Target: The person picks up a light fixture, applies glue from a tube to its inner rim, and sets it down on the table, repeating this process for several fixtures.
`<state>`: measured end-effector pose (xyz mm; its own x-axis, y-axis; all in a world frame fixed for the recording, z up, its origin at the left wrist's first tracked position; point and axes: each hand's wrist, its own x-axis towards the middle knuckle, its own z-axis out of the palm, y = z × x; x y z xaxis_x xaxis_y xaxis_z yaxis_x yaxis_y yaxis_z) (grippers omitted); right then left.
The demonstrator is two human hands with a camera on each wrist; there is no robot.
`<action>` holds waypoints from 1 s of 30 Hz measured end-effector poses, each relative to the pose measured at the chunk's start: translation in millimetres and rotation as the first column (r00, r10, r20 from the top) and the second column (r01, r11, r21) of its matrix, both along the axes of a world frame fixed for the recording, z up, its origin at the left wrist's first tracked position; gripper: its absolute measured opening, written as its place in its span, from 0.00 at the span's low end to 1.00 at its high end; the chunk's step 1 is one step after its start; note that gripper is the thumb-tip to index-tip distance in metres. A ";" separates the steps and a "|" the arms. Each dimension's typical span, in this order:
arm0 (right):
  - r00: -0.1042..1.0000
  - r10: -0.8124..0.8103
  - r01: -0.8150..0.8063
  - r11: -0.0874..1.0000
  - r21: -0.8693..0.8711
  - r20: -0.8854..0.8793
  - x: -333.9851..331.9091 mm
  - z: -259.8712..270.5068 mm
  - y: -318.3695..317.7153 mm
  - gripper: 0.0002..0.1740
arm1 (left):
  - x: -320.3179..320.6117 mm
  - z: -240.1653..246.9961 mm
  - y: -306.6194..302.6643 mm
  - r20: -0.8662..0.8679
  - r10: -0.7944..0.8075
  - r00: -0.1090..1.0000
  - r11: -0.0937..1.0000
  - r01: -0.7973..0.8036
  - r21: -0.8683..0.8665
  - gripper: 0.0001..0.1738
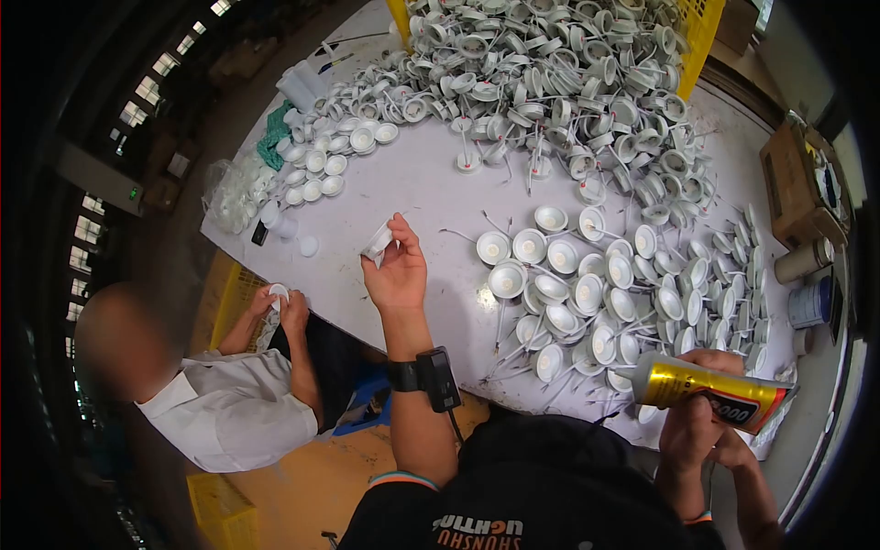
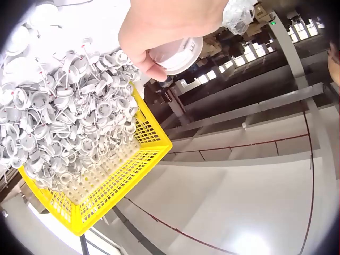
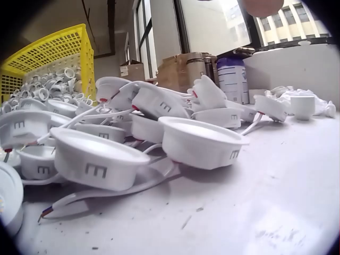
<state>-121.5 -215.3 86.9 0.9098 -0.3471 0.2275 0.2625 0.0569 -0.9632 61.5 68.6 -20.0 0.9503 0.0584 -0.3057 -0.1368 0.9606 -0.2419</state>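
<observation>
My left hand [image 1: 401, 275] is raised over the table and pinches a small white round lamp part [image 1: 377, 241] between thumb and fingers. In the left wrist view this part [image 2: 178, 56] shows a pale rim and dark printed marks. At the right, my right hand [image 1: 694, 431] grips a yellow tube [image 1: 678, 383] with a black and red label, held above the table's near edge. Only a fingertip [image 3: 264, 6] of it shows in the right wrist view. Beside the tube lie many white lamp housings [image 1: 587, 293] with wires, mostly face up.
A large heap of wired housings [image 1: 550, 82] spills from a yellow crate [image 1: 701, 46] at the back. Small white cups [image 1: 316, 165] stand at the left, near a plastic bag [image 1: 236, 197]. A seated person [image 1: 229, 394] holds a white part. Cardboard box [image 1: 807, 183] and cans [image 1: 808, 302] line the right.
</observation>
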 end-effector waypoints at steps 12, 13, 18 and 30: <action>0.992 -0.025 0.020 0.999 0.043 0.123 6.6 0.7 -3.0 0.19 | -77.3 44.6 -79.4 0.080 -0.758 0.648 0.542 0.557 0.629 0.26; 0.992 -0.012 0.009 1.000 0.022 0.127 7.2 1.5 -3.4 0.19 | -87.5 51.3 -87.3 0.008 -0.815 0.579 0.434 0.602 0.670 0.27; 0.980 0.112 -0.090 0.986 -0.137 0.163 3.4 -1.7 -9.4 0.20 | -112.6 77.5 -106.0 -0.098 -0.882 0.461 0.190 0.539 0.821 0.27; 0.963 0.265 -0.228 0.904 -0.361 0.056 4.7 21.8 -11.7 0.22 | -123.1 79.6 -108.2 0.012 -0.923 0.383 0.272 0.631 0.727 0.30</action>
